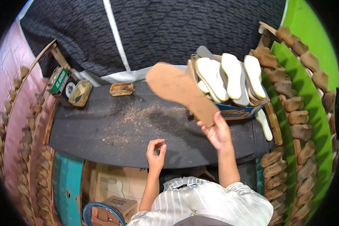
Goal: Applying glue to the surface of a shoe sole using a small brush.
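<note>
- Right hand (217, 132) raised over the near side of the dark, dusty cloth-covered workbench (101, 139), fingers closed on the narrow heel end of a flat tan insole of fibreboard (180, 90); the insole slants up and away to the left, broad toe end highest, clear of the bench top.
- Left hand (156, 150) at the near edge of the workbench, left of the right hand and apart from it; fingers curled, thumb and fingertips pinched nearly together. Cannot tell whether anything small sits between them.
- Patch of brownish sawdust-like scrapings (139, 120) on the workbench, below the insole and just beyond the left hand.
- Blue-edged cardboard box (237, 112) at the right end of the workbench, crammed with upright pale cream insoles (229, 77); the toe end of the held insole sits just left of them.
- One pale insole (264, 126) hangs over the right edge of the workbench, below the box.
- Small open yellowish tin (80, 93) and a smaller flat tin (121, 89) along the far edge of the workbench, left of the held insole; a green-and-white packet (58, 80) at the far left corner.
- Rows of brown wooden shoe lasts (290, 101) on curved racks to the right of the workbench, more lasts (30, 124) to its left.
- Dark patterned cloth (158, 30) behind the workbench.
</note>
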The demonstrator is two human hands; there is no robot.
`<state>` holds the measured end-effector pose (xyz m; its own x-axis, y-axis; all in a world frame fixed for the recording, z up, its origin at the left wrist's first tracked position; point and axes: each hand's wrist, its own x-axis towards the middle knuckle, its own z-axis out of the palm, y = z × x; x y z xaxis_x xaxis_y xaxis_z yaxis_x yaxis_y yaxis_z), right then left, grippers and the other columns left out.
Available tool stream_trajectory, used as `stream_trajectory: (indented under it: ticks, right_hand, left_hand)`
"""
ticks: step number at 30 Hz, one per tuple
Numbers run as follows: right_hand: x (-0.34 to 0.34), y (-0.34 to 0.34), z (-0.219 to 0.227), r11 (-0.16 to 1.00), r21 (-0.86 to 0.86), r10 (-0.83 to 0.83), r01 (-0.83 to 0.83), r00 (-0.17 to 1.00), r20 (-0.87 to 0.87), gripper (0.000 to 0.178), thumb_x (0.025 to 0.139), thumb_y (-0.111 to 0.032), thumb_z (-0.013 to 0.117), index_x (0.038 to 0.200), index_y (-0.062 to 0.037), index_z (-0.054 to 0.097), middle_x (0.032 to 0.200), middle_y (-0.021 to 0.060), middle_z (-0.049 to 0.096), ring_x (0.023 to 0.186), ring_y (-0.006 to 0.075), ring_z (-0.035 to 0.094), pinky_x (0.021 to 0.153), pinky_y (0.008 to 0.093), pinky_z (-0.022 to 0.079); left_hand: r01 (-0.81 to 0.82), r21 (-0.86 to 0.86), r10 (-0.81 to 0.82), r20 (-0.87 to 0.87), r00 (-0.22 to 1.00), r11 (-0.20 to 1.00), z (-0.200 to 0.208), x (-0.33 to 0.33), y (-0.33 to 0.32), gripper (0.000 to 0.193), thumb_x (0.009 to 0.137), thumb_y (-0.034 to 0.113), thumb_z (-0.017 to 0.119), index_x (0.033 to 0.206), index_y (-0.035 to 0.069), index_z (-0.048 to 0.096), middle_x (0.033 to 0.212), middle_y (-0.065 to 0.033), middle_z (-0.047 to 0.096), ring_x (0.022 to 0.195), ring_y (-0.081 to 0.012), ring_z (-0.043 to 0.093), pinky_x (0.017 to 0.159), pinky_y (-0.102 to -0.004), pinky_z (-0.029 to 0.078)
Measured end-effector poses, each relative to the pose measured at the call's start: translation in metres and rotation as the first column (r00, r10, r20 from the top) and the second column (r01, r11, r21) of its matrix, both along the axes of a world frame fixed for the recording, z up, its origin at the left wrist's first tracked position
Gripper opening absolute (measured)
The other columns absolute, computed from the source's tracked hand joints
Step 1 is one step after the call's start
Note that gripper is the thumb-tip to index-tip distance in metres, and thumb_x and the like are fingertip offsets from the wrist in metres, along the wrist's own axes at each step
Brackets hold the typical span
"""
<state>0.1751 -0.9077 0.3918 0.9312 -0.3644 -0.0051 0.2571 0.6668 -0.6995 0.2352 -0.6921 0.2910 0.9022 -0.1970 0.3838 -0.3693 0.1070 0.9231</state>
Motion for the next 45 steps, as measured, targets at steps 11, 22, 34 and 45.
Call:
stream_trajectory:
  ticks: [11,22,34,45]
  right_hand:
    - [0.082,0.132,-0.058,0.773,0.084,0.631,-0.629,0.746,-0.214,0.041,0.091,-0.022,0.053,0.124,0.0009,0.043,0.105,0.0150,0.060,0.091,0.0274,0.064,0.077,0.0324,0.055]
    - [0.187,0.169,-0.068,0.646,-0.529,0.334,-0.551,0.827,-0.452,0.023,0.085,-0.014,0.062,0.103,-0.0007,0.060,0.080,0.0053,0.064,0.070,0.0095,0.060,0.064,0.0227,0.049]
    - [0.312,0.161,-0.100,0.813,-0.582,-0.194,0.003,0.944,-0.267,0.050,0.085,-0.014,0.063,0.129,-0.0137,0.038,0.090,0.0040,0.058,0.071,0.0088,0.056,0.061,0.0213,0.046]
    - [0.342,0.157,-0.088,0.557,-0.774,-0.342,0.303,0.932,0.119,0.017,0.087,-0.004,0.055,0.104,-0.0037,0.053,0.086,0.0068,0.064,0.078,0.0106,0.063,0.069,0.0236,0.049]
  left_hand:
    - [0.096,-0.570,-0.365,-0.380,0.850,0.816,0.035,0.081,0.063,0.050,0.097,0.036,0.024,0.132,-0.001,0.029,0.127,-0.0219,0.045,0.112,-0.0325,0.050,0.097,-0.0439,0.040]
    - [-0.013,-0.651,-0.369,-0.446,0.815,0.759,0.027,0.194,0.161,0.051,0.094,0.041,0.028,0.117,-0.001,0.042,0.104,-0.0148,0.054,0.084,-0.0259,0.058,0.077,-0.0448,0.051]
    - [0.255,-0.701,-0.660,-0.393,0.640,0.666,0.005,0.224,0.173,0.077,0.089,0.063,0.011,0.115,-0.001,0.045,0.093,-0.0188,0.058,0.066,-0.0253,0.061,0.057,-0.0392,0.054]
    - [0.260,-0.688,-0.654,-0.400,0.643,0.677,0.006,0.218,0.170,0.073,0.091,0.060,0.013,0.116,0.000,0.045,0.093,-0.0162,0.057,0.070,-0.0251,0.061,0.062,-0.0376,0.052]
